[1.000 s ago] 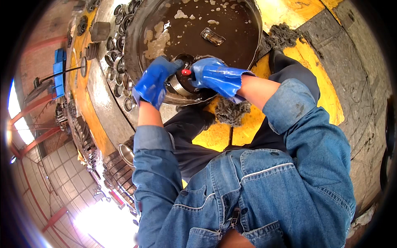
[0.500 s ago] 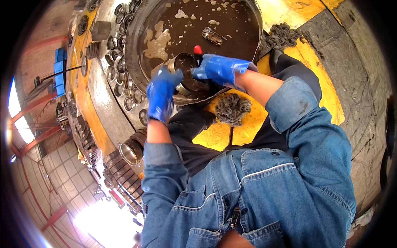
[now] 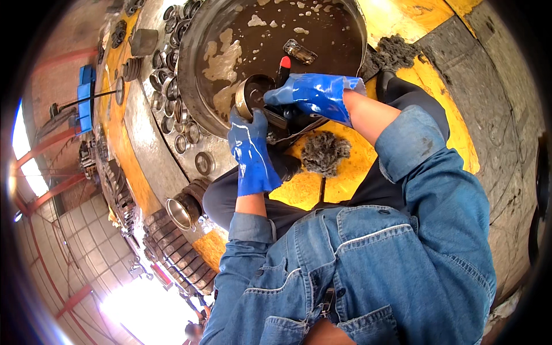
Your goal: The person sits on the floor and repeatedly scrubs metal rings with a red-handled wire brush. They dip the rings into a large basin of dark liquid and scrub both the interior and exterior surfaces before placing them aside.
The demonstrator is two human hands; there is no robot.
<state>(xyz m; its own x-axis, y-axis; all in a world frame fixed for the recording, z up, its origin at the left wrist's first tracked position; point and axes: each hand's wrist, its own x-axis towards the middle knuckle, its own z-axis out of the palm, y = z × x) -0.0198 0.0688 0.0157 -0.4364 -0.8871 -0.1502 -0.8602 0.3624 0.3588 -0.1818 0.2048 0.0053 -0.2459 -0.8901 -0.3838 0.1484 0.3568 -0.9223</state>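
Note:
Both my hands wear blue rubber gloves. My left hand [image 3: 250,150] is closed on the near edge of a metal ring [image 3: 244,99], which is tilted over the near side of a large round basin [image 3: 190,69] of dark liquid. My right hand [image 3: 316,95] is wrapped round a black handle with a red tip [image 3: 285,64], just right of the ring. The tool's working end is hidden by my hand and the ring, so its kind does not show. A wet, dirty oblong piece [image 3: 300,52] lies in the liquid beyond my right hand.
Many metal rings [image 3: 172,89] crowd the bench left of the basin; one ring [image 3: 204,163] lies apart. A larger metal collar [image 3: 181,213] sits by my left knee. Grey fibre wads [image 3: 325,153] [image 3: 395,53] lie on the yellow floor near my legs.
My left hand has swung right and toward me, around to the ring's near edge. The right hand and the red-tipped handle have shifted slightly to the right.

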